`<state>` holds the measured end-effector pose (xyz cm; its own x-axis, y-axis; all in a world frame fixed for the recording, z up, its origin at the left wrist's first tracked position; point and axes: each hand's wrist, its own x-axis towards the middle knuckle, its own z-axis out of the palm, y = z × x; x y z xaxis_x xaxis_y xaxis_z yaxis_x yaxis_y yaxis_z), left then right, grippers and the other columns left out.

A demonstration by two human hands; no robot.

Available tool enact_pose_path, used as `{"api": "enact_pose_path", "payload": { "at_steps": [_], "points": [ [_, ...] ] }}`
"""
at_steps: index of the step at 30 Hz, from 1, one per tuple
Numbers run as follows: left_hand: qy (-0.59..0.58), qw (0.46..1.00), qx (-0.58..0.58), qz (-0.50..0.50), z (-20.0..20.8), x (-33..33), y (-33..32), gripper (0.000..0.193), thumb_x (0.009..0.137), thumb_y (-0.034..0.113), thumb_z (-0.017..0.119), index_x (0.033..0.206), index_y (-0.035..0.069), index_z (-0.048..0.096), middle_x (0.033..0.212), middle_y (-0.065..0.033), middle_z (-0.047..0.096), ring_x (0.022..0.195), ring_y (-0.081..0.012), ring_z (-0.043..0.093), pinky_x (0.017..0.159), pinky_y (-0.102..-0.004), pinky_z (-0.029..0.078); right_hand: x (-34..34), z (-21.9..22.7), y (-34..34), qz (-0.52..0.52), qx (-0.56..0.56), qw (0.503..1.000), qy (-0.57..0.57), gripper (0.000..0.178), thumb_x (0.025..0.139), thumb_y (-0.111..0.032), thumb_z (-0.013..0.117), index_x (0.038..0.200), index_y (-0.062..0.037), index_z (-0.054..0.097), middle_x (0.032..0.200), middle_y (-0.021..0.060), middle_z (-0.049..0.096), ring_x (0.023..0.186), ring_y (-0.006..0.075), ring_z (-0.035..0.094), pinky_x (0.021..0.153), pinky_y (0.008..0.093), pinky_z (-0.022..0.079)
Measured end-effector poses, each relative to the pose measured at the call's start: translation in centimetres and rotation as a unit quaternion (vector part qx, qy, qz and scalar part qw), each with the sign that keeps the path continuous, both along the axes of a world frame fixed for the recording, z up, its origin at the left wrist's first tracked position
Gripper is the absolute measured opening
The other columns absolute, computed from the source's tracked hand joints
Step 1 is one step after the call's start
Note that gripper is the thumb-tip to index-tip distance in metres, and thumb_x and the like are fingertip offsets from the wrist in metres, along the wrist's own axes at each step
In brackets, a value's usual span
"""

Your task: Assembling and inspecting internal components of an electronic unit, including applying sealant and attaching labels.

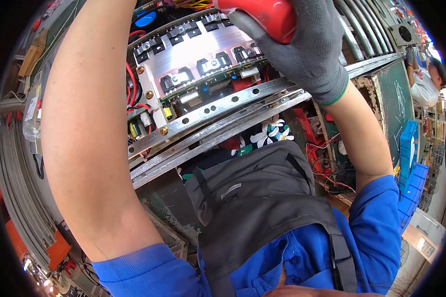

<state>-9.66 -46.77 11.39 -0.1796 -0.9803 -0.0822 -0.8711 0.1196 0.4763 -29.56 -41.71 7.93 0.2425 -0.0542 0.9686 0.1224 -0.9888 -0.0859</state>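
My right hand point(314, 54), in a grey glove with a green cuff edge, is wrapped around a red, rounded tool point(272, 20). The tool's front end lies beyond the top edge, so its exact kind is unclear. Below and left of it lies an electronic unit with a shiny aluminium plate point(191, 52). Black components are screwed along both long sides of the plate. A perforated metal rail point(218, 105) runs along the unit's near side. My bare left forearm point(86, 123) reaches up past the unit's left end; its hand is out of the picture.
Red wires point(132, 84) run beside the unit's left end. Metal tubes point(359, 29) lie at the upper right, near a black fan point(404, 33). Blue plastic bins point(412, 190) stand at the right. Another person point(425, 81) is at the far right. Long grey strips point(20, 183) hang at the left.
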Motion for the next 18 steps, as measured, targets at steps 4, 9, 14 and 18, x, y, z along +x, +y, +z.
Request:
{"api": "enact_pose_path", "payload": {
  "at_steps": [4,9,14,18],
  "points": [
    [-0.005,1.000,-0.019,0.003,0.0,-0.1,0.2,0.047,0.071,0.018,0.090,0.111,-0.002,0.075,0.096,-0.0100,0.078,0.086,-0.0191,0.069,0.081,-0.0329,0.053,-2.5,0.5,1.3,-0.155,0.006,0.971,0.184,0.036,0.071,-0.003,0.082,0.098,-0.0025,0.057,0.088,0.0132,0.057,0.076,0.0322,0.057,0.066,0.0403,0.048],
    [0.001,1.000,0.010,-0.006,-0.2,1.1,-0.4,0.048,0.071,0.018,0.090,0.113,-0.001,0.075,0.099,-0.0109,0.078,0.088,-0.0206,0.070,0.082,-0.0328,0.053,-1.3,-1.6,-0.9,-0.063,-0.030,0.996,0.054,0.037,0.070,-0.002,0.081,0.098,-0.0018,0.056,0.088,0.0144,0.053,0.076,0.0329,0.056,0.067,0.0414,0.048],
    [0.028,1.000,-0.009,0.011,0.2,1.6,0.4,0.043,0.073,0.018,0.088,0.110,-0.001,0.076,0.098,-0.0109,0.078,0.087,-0.0205,0.070,0.081,-0.0338,0.054,-1.2,-0.5,-0.1,-0.116,0.004,0.987,0.107,0.037,0.071,-0.003,0.081,0.098,-0.0017,0.056,0.088,0.0145,0.053,0.077,0.0331,0.056,0.067,0.0418,0.048],
    [0.048,0.983,0.115,0.134,2.6,0.8,3.7,0.041,0.082,0.023,0.079,0.112,-0.005,0.072,0.098,-0.0156,0.077,0.091,-0.0229,0.071,0.085,-0.0359,0.054,-0.6,0.9,2.1,-0.176,0.067,0.973,0.131,0.039,0.071,-0.004,0.082,0.102,-0.0050,0.058,0.090,0.0135,0.056,0.073,0.0327,0.056,0.069,0.0411,0.049]
  ]
}}
